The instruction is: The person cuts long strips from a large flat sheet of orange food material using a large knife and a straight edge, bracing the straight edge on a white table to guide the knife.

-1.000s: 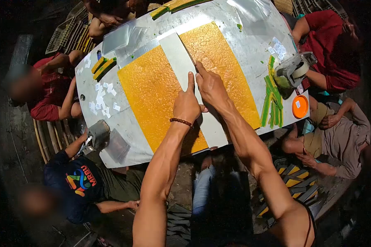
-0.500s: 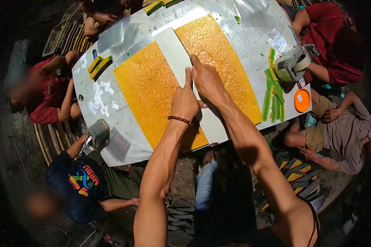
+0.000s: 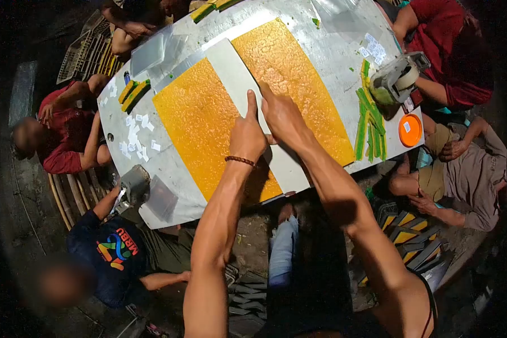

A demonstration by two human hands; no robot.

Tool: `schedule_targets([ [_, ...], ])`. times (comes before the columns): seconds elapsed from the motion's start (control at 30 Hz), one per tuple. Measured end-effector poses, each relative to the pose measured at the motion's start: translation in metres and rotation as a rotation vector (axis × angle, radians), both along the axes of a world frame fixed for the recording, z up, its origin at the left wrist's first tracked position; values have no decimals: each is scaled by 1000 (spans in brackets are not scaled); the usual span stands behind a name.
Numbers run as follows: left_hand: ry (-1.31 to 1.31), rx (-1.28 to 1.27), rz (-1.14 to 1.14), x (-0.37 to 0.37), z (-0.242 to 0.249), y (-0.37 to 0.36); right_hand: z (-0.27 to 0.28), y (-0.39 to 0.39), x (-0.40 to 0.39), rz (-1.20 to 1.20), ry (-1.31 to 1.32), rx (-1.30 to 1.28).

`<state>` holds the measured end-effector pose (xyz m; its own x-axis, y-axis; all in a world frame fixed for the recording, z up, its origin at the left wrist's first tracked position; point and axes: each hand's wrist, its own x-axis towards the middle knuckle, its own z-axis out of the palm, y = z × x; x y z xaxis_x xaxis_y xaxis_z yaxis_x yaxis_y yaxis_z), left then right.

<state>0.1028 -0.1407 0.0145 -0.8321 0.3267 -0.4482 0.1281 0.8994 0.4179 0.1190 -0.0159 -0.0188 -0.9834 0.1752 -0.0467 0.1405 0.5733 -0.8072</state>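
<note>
A long pale straight-edged strip [image 3: 231, 70] lies across an orange-yellow, rough-textured sheet [image 3: 194, 121]. My left hand [image 3: 248, 137] grips and presses the strip, its index finger stretched along it and its thumb near the right edge. Close beside it, my right hand [image 3: 287, 117] is closed at the strip's right edge, index finger pointing forward. Whatever it holds is hidden under the fingers. Both hands cover part of the strip's middle, and the sheet shows on either side of it.
On the metal-grey table [image 3: 177, 149] are green-and-yellow strips [image 3: 370, 124], small white labels [image 3: 134, 135], clear plastic sheets [image 3: 155, 48], an orange lid [image 3: 410, 130] and tape dispensers [image 3: 397, 79], [image 3: 134, 185]. Several people sit around the edge. Dark-and-yellow pieces [image 3: 414, 236] lie below right.
My right hand has slid slightly toward me along the strip's edge. The left hand keeps its place on the strip. The whole view has shifted a little.
</note>
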Motion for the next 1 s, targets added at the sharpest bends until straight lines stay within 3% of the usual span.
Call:
schedule_targets([
  [0.17, 30, -5, -10, 1, -8, -3, 11, 1, 44, 6, 10, -14],
  [0.3, 19, -7, -2, 2, -5, 0, 2, 3, 29, 23, -60, -66],
  [0.5, 57, -10, -64, 0, -5, -1, -1, 1, 85, 3, 11, 48],
  [0.83, 55, -16, -65, 1, -6, -1, -1, 4, 113, -5, -65, -81],
  [0.97, 60, -7, -57, 1, -8, -1, 5, 1, 149, -40, -6, -105],
  [1.0, 96, -34, -87, 1, -7, 1, 5, -4, 160, -94, 147, 2],
])
